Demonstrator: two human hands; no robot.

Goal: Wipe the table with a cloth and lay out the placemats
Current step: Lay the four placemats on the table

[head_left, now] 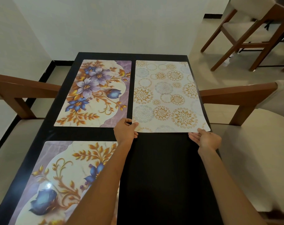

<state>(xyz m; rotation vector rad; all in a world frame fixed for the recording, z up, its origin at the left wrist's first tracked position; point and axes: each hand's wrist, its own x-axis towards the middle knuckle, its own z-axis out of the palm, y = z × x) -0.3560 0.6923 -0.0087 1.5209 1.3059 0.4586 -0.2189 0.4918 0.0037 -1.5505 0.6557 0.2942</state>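
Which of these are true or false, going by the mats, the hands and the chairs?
1. Three mats lie on the table. True.
2. Both hands hold the circle mat. True: left hand and right hand at its near corners.
3. A cloth lies on the table. False: none is in view.
4. All mats match. False: two are flower mats.
5. No chairs show. False: a chair stands alongside.

Table [154, 168]: black. Two mats, far left [96, 93] and near left [57, 176] on it: purple-blue flowers, gold leaves, cream and lilac ground. Far right mat [167, 96]: cream, gold and pale-blue circular medallions.
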